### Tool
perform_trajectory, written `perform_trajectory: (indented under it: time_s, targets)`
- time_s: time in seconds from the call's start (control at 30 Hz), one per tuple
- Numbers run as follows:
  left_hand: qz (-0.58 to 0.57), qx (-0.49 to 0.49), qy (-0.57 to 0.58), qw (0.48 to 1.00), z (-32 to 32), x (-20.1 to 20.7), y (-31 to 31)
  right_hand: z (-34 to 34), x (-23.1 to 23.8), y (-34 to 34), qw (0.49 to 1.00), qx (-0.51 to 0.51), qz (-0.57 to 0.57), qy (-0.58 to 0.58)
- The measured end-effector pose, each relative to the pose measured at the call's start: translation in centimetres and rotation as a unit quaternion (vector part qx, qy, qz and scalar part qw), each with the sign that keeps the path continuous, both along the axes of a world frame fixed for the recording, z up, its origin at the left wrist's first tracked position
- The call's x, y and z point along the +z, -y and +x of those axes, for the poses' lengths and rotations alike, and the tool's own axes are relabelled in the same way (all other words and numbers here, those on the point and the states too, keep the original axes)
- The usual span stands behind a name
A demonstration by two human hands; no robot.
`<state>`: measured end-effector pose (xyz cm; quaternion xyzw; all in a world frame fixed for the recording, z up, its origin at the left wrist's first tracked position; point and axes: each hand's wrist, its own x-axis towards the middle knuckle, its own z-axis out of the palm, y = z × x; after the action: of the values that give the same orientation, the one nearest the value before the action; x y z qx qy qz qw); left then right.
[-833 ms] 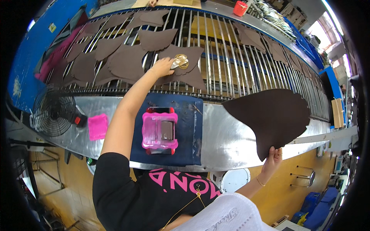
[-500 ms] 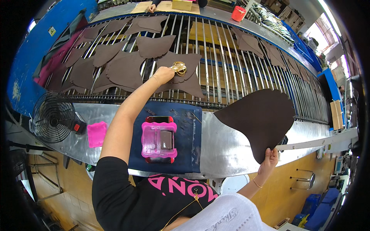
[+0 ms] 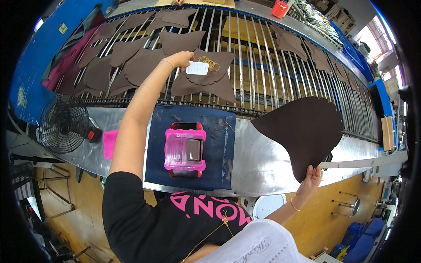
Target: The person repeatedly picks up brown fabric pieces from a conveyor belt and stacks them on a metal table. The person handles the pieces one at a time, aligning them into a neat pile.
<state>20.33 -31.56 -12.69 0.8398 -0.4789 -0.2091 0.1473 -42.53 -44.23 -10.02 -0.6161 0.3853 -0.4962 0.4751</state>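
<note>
My left hand (image 3: 180, 59) reaches out over the metal bars, fingers closed at the edge of a white tag (image 3: 197, 68). Yellow-gold looped cord or bands (image 3: 208, 63) spread beside the tag, over a brown cut piece with a notched edge (image 3: 208, 86). At the right, my right hand (image 3: 311, 177) pinches the lower end of a large dark brown, leather-like cut piece (image 3: 302, 127), which hangs over the metal table. Between my arms, a pink frame-like device with a roller (image 3: 185, 150) sits on a dark blue mat (image 3: 219, 171).
Several brown cut pieces (image 3: 127, 50) lie across the rack of metal bars (image 3: 252, 70), with more to the right. A black fan (image 3: 66, 127) and a pink pad (image 3: 110, 143) are on the metal table (image 3: 258, 171). A red bucket (image 3: 280, 8) stands beyond; a person's hand (image 3: 178, 2) shows there.
My left hand has moved slightly up and left, and the white tag now shows flat with the cord spread beside it. My right hand still holds the large brown piece.
</note>
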Motion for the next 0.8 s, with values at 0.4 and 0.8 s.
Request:
perform_trajectory:
  time_s: [0.4,0.8]
  targets:
    - [0.001,0.033,-0.056,0.998,0.6,0.3,-1.9,0.9,0.7,-0.5,1.0,-0.005,-0.004,-0.007]
    - [-0.092,0.016,0.072,0.993,-3.0,4.0,-1.2,2.4,1.6,-0.5,0.998,-0.007,-0.043,-0.053]
